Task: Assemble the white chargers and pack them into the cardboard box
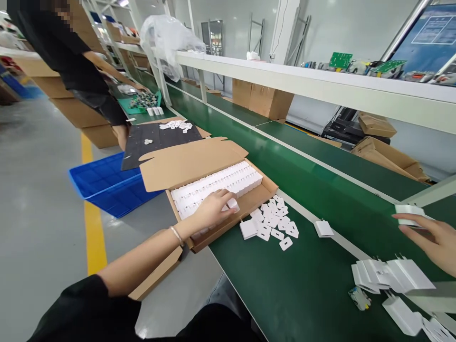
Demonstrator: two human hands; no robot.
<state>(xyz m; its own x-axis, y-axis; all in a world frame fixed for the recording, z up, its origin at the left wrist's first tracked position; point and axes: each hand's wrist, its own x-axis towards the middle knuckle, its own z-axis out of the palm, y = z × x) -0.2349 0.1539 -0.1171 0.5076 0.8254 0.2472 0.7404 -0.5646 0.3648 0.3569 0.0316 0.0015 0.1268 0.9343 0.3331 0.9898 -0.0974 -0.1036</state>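
Observation:
My left hand (213, 210) is closed around a small white charger block (233, 204) over the open cardboard box (261, 191). Rows of similar white blocks (217, 183) fill most of that box. At the right edge, my right hand (440, 242) pinches another white plug charger (409, 209) between thumb and fingers. Below it stand several white chargers (409, 275) with metal prongs. Loose flat white plates (272, 218) with slots lie in a pile beside the box, with a white block (248, 229) at their edge. A single charger (323, 228) sits on the belt's pale strip.
A green bench (270, 285) runs beneath everything. A small circuit board part (359, 298) lies near the chargers. Farther left are a black mat (156, 142) with white pieces, a blue crate (107, 183) and a co-worker (67, 57). A white shelf (302, 78) spans the back.

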